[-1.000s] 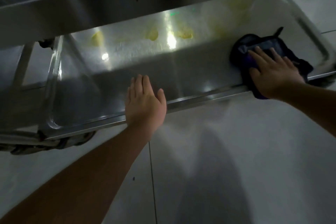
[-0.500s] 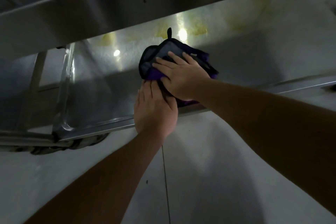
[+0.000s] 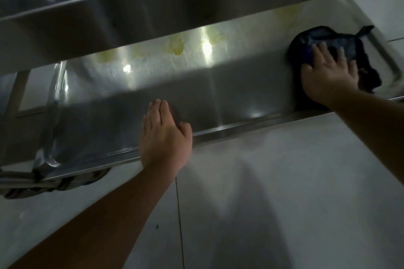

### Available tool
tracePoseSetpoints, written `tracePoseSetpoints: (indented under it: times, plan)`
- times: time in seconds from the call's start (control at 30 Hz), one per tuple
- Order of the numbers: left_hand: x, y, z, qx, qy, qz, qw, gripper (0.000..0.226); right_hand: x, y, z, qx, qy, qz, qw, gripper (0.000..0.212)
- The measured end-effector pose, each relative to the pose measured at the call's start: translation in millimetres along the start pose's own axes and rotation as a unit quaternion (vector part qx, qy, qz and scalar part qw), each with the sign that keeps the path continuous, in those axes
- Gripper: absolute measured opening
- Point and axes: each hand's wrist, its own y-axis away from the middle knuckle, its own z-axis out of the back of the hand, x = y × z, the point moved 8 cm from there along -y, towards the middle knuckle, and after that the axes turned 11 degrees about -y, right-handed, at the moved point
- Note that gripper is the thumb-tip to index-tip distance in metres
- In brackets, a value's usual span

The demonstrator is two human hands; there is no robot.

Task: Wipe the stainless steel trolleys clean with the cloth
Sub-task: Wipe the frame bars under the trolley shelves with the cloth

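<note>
Down low, one stainless steel trolley [image 3: 240, 98] shows two shelves, upper and lower. On the lower shelf's near rim the left hand [image 3: 164, 137] lies flat, fingers together, holding nothing. Several yellowish stains [image 3: 175, 46] mark the back of that shelf. Far right, the right hand [image 3: 328, 76] presses one dark cloth [image 3: 323, 37] down, fingers spread.
</note>
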Motion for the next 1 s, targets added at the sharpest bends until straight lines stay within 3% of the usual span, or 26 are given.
tracePoseSetpoints:
  times: [0.13,0.3,0.47,0.6,0.8,1.0]
  plan:
    - [-1,-1,2,0.002,-0.005,-0.001,1.0,0.071,57,43,-41,0.035,0.029,0.072,0.996,0.074]
    - [-1,-2,0,0.004,-0.003,-0.005,1.0,0.07,140,104,-92,0.106,0.078,0.256,0.958,0.074]
    - [5,-4,-1,0.009,-0.001,-0.002,1.0,0.068,127,109,-87,0.129,0.084,0.332,0.931,0.07]
    - [9,-7,-5,0.012,-0.006,-0.002,1.0,0.067,67,82,-47,0.091,0.113,0.297,0.944,0.076]
    - [1,-8,2,0.019,-0.037,-0.012,0.999,0.067,-54,32,26,0.03,0.102,0.14,0.984,0.08]
    - [-100,-4,18,-0.027,-0.015,-0.17,0.985,0.063,-69,22,21,0.012,0.099,0.116,0.988,0.074]
